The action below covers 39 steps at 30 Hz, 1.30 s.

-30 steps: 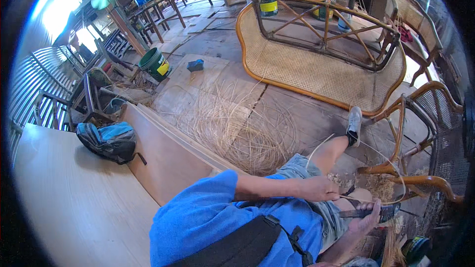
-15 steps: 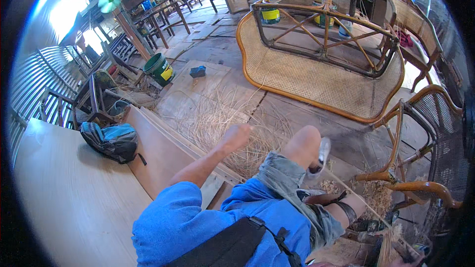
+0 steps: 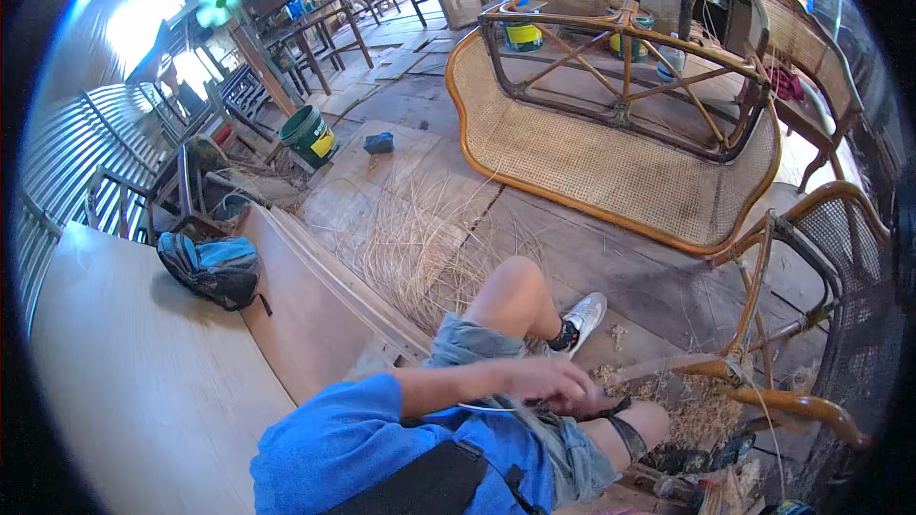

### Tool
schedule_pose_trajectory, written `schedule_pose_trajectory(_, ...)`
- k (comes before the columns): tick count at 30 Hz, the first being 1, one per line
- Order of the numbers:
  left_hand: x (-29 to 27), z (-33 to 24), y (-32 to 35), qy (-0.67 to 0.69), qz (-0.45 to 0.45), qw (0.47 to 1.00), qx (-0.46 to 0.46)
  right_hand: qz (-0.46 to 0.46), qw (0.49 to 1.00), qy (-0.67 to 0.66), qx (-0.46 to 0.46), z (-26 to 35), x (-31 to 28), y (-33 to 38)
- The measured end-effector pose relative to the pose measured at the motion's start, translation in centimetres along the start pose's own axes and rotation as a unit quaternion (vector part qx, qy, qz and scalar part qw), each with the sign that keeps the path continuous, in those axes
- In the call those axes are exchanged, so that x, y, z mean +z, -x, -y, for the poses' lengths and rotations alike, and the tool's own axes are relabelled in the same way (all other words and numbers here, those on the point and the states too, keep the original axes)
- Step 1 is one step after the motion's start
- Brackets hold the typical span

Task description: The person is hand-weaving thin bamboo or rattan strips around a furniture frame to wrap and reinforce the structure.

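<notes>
My left hand (image 3: 553, 382) is over my right thigh, beside the dark strap (image 3: 628, 439) round that knee. Its fingers are curled and pinched, slightly smeared by motion, on a thin pale cane strip (image 3: 489, 408). One length of the strip shows under my left forearm. To the right of the hand runs a blurred pale streak, perhaps more of it. My right hand does not show. Beyond my left knee a loose heap of cane strips (image 3: 420, 262) spreads over the floor. Curled shavings (image 3: 701, 415) lie right of the strapped knee.
A woven cane settee (image 3: 611, 191) lies tipped over ahead. A cane chair (image 3: 830, 277) stands close on the right. Pale boards (image 3: 153, 362) with a backpack (image 3: 210, 272) are at my left. A green bucket (image 3: 308, 136) and small blue object (image 3: 379, 143) sit farther off.
My left hand has come back from over the cane heap to my right thigh. My left knee has shifted left. The strip no longer stretches taut towards the lower right, where a hand showed.
</notes>
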State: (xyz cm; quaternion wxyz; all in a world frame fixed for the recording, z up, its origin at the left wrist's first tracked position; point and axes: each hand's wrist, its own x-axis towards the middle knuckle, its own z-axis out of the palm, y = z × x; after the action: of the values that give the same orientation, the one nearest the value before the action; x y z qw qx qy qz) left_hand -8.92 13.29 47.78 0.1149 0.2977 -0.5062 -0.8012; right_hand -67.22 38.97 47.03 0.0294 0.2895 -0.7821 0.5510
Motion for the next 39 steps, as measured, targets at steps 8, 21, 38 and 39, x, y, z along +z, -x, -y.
schedule_pose_trajectory(8,5.8,6.1,-9.4,-0.383,0.044,0.902,0.193,0.344,0.870,-0.082,0.343,0.3,14.7,16.8)
schedule_pose_trajectory(21,5.3,5.0,-4.3,-0.292,0.061,0.925,0.235,0.223,0.829,-0.258,0.444,19.2,18.6,27.6)
schedule_pose_trajectory(38,0.8,2.6,1.9,-0.337,-0.035,0.902,0.269,0.045,0.922,-0.301,0.239,20.6,22.8,24.3)
schedule_pose_trajectory(39,-0.1,1.9,2.8,-0.348,-0.032,0.915,0.200,0.152,0.909,-0.229,0.314,21.6,22.8,22.8)
